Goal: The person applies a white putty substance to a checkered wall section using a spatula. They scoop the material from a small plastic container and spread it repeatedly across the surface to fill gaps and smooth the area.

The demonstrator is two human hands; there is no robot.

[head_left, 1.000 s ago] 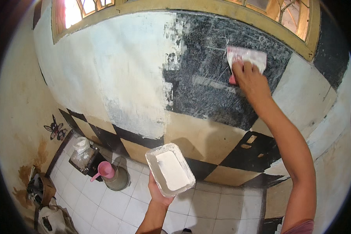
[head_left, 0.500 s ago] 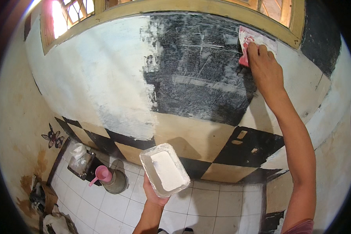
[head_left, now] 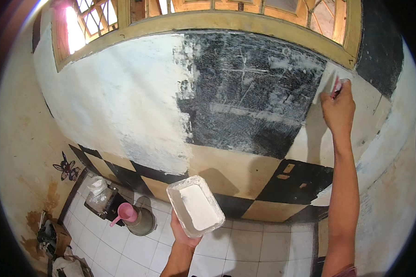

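Note:
My left hand [head_left: 184, 234] grips a rectangular plastic tub [head_left: 173, 203] from below, its rim crusted with white. Smooth white filler paste [head_left: 199, 207] lies inside it. Up at the right, my right hand [head_left: 339, 108] is closed round a red and white flat scraper [head_left: 336, 87]. The scraper is turned edge-on near the wall; whether it touches cannot be made out. Behind it the wall is pale, just right of a large black painted square [head_left: 249, 92] with thin white smears. To the left, a broad wall area [head_left: 111, 101] is coated white.
A yellow wooden window frame [head_left: 235, 21] runs along the top. Black and beige checks [head_left: 231, 166] cover the lower wall. On the tiled floor [head_left: 245, 247] stand a bucket [head_left: 142, 224] with a pink dipper [head_left: 126, 213] and a dark box with a white bag [head_left: 97, 186]. Bundled items [head_left: 69, 267] lie lower left.
My right hand has moved right and down, off the top of the black square, and the scraper has turned from face-on to edge-on. My left hand holds the tub much as before.

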